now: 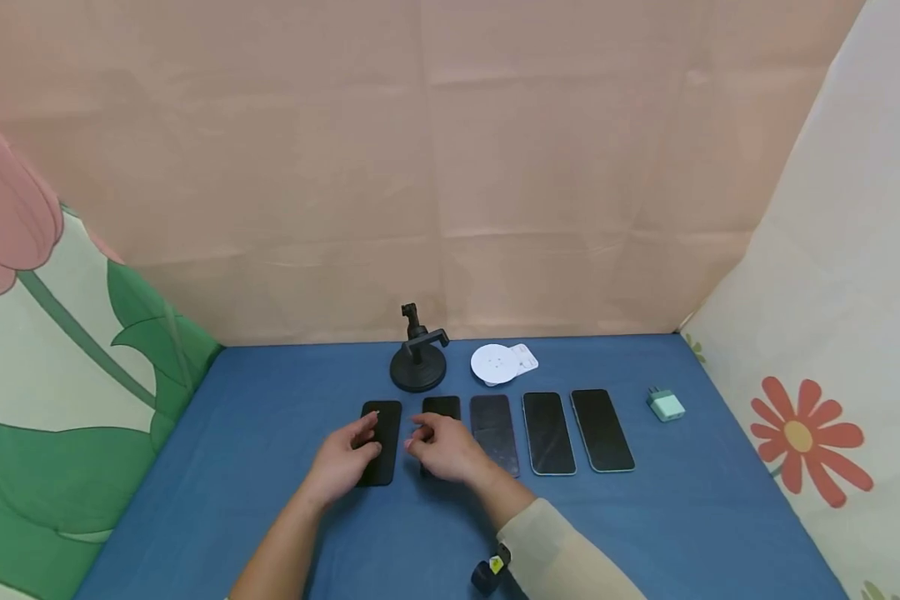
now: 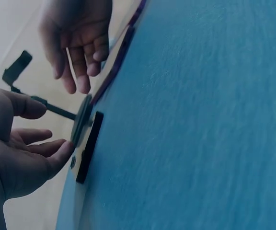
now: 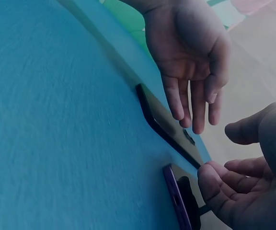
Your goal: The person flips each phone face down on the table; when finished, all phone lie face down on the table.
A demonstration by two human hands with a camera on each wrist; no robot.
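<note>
Nearest the person, a small black device with a yellow tag sits at the cuff of the beige sleeve on the right arm. Beyond it, both hands hover low over the blue table. The left hand hangs over the leftmost black phone, its fingers relaxed and loosely spread, gripping nothing; the left wrist view shows the fingertips just beside the phone's edge, and whether they touch it cannot be told. The right hand floats over the second black phone, fingers also relaxed and slightly apart, holding nothing; in the right wrist view its fingers sit close above a phone with a purple rim.

The two phones lie flat, side by side, at the left end of a row. To their right follow a third dark phone, a fourth phone with a pale edge, and a fifth phone, all parallel and apart from each other. Well to the right of the row rests a small mint-green charger plug.

Behind the row stands a black phone stand with a round base and an upright clamp arm, and just beside it lies a white round charging pad. Farthest back rises a creased peach cloth backdrop, flanked by flower-printed panels.
</note>
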